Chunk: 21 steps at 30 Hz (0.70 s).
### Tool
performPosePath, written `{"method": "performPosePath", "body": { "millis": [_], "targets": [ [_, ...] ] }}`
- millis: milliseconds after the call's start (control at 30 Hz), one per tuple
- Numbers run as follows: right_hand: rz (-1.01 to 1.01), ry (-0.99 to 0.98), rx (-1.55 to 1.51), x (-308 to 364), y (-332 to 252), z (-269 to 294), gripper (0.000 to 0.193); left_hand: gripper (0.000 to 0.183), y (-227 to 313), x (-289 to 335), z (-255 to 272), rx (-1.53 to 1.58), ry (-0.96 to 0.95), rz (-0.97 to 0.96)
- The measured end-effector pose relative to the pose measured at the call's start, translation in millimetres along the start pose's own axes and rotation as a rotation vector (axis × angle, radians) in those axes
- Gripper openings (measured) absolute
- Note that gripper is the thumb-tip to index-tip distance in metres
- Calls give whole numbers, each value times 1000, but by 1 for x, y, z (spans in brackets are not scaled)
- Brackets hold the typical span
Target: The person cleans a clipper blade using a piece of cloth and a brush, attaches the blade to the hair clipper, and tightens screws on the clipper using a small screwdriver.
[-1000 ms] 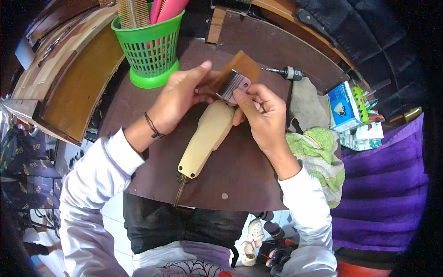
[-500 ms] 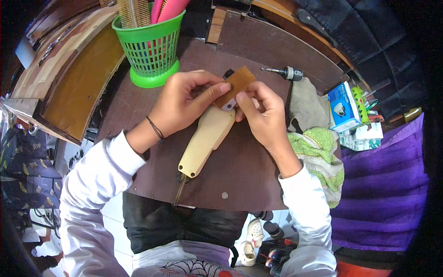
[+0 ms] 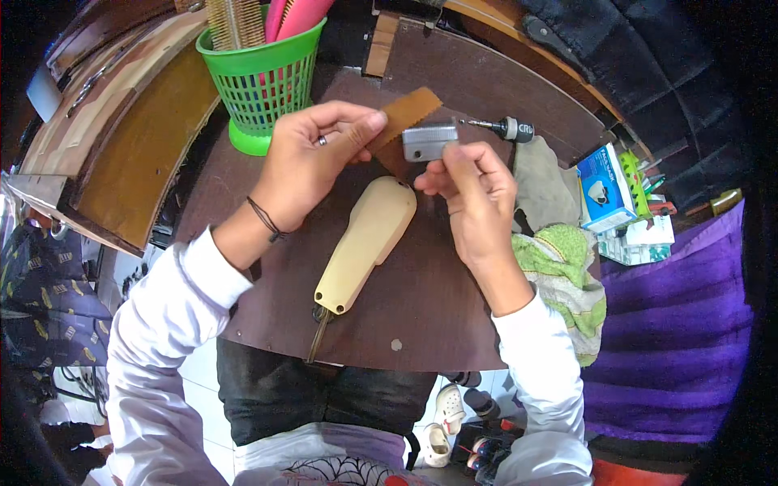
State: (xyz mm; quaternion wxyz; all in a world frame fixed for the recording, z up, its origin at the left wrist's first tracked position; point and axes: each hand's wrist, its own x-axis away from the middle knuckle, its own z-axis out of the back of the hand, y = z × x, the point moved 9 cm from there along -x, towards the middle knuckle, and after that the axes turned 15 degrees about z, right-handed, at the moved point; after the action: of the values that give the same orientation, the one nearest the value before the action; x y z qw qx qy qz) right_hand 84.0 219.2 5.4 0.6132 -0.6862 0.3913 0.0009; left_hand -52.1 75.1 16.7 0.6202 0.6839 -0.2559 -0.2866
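Note:
Pinched between the thumb and fingers of my left hand (image 3: pixel 324 154) is a brown strip of sandpaper (image 3: pixel 411 111), its far end pointing up and to the right. My right hand (image 3: pixel 476 190) grips a silver metal clipper blade (image 3: pixel 429 141) by its right end. The blade sits just below and right of the strip; whether the two touch I cannot tell. Below both hands a cream hair clipper (image 3: pixel 365 243) lies on the brown table (image 3: pixel 438 308), its cord running toward me. The clipper's head end bears no blade.
A green plastic basket (image 3: pixel 267 134) with combs and pink brushes stands at the far left. A small screwdriver-like tool (image 3: pixel 506 129) lies at the back right, near a grey cloth (image 3: pixel 539 178) and a green-white towel (image 3: pixel 559 275). Beyond them is a blue box (image 3: pixel 604 190).
My hands have drawn apart, the left moving up and leftward, the right slightly rightward. The clipper blade, mostly covered by the sandpaper before, now shows in full.

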Motion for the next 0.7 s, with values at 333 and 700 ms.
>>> {"method": "performPosePath", "body": {
  "millis": [333,700],
  "targets": [
    [48,-215,64,4,-7,-22,11,18,4,7,-18,-290,-189,-1],
    [52,-16,228,-14,2,22,20,25,26,-7,13,-638,133,-423]
  ]
}}
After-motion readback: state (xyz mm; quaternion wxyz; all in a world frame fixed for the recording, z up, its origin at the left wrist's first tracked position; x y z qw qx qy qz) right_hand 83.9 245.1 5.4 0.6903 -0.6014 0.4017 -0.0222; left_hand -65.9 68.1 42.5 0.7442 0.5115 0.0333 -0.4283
